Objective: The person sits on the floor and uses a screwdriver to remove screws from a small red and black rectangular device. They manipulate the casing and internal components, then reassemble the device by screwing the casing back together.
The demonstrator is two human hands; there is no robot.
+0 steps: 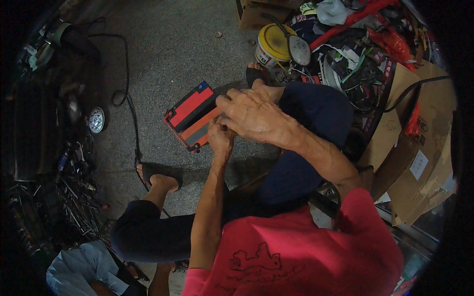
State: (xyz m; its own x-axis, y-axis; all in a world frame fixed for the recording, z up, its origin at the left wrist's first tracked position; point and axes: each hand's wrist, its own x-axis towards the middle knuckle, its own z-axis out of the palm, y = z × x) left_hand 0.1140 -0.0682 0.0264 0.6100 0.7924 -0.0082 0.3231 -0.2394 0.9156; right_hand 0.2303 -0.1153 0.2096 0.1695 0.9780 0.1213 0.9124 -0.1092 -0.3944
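Note:
A block-shaped red, orange and black thing [190, 113], which looks like a battery, lies on the floor between my feet, with small round fittings at its corners. Over its right end my two hands come together. My left hand [220, 135] is closed with its fingers pinched, just below the right one. My right hand [254, 116] curls over from the right, its fingers bent down near the left fingertips. Whatever is between the fingers is hidden or too small to name. The hands cover the right end of the block.
A yellow-lidded bucket [273, 43] stands beyond my right foot, beside a heap of bags and scraps. Flattened cardboard [419, 163] leans at the right. A black cable [129, 93] runs along the floor at left, near a round lamp [97, 120] and scattered metal tools [79, 209].

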